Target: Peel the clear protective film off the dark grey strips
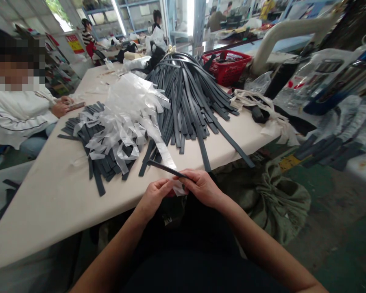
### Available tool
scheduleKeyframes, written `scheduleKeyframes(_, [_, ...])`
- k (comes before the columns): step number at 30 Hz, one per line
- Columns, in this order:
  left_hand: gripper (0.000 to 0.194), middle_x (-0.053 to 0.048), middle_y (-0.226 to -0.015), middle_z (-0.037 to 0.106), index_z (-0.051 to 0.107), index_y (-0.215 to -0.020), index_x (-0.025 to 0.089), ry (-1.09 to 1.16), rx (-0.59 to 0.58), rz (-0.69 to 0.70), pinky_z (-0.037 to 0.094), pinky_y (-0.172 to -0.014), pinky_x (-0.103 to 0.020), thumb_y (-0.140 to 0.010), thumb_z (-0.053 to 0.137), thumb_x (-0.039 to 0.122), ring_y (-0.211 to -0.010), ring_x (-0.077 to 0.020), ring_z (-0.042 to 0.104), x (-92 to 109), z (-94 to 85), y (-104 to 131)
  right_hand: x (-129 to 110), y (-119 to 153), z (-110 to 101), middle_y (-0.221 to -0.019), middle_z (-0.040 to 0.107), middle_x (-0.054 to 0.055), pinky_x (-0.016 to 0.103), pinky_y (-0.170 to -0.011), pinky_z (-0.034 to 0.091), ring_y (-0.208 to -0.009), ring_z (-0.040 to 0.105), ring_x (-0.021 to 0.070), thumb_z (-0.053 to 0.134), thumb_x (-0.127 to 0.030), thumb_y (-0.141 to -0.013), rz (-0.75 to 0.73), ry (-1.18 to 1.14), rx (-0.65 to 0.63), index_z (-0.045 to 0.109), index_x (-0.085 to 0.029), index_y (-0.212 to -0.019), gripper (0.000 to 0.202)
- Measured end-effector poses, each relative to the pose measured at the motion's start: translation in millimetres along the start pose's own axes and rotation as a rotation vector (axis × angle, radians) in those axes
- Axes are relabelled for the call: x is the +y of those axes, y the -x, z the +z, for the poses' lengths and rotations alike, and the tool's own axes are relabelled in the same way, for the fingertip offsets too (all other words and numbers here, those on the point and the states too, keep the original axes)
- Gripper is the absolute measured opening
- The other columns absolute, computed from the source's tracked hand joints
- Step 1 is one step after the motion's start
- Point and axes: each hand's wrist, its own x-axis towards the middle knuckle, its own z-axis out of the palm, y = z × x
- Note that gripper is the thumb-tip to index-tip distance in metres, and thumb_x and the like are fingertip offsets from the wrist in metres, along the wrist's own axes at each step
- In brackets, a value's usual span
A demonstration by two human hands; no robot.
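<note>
Near the table's front edge, my right hand [203,187] is closed on a dark grey strap [164,167] that points up and to the left. My left hand [155,195] pinches a strip of clear plastic film [179,187] whose lower end shows between the two hands. Beyond them lies a heap of white plastic strips [125,110], partly covering a pile of cut dark straps [103,169]. A large bundle of long dark straps [186,101], tied at its far end, fans out toward me.
A red basket [230,67] stands behind the bundle at the right. At the left, a person in a white top [18,110] sits holding a small brown item [76,106]. A green sack [268,199] lies below the table [57,195], and wrapped straps [332,142] hang at the right.
</note>
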Motion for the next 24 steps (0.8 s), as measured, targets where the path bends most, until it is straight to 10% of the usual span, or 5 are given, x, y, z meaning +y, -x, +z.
scheduleKeyframes(15, [0.027, -0.001, -0.066, 0.072, 0.073, -0.072, 0.016, 0.017, 0.096, -0.012, 0.049, -0.061, -0.024, -0.065, 0.085, 0.039, -0.058, -0.013, 0.062, 4, 7.3, -4, 0, 2, -6, -0.078, 0.065, 0.001, 0.022, -0.057, 0.047, -0.06, 0.058, 0.0112, 0.056, -0.033, -0.094, 0.031, 0.069, -0.017, 0.073, -0.018, -0.089, 0.023])
scheduleKeyframes(24, [0.03, -0.008, -0.073, 0.075, 0.077, -0.076, 0.014, 0.273, -0.128, -0.155, 0.052, -0.065, -0.024, -0.066, 0.085, 0.041, -0.064, -0.014, 0.067, 4, 0.2, 2, 9, -8, -36, -0.088, 0.073, 0.005, 0.029, -0.068, 0.048, -0.071, 0.065, 0.0185, 0.053, -0.031, -0.096, 0.073, 0.361, 0.265, 0.074, -0.019, -0.1, 0.025])
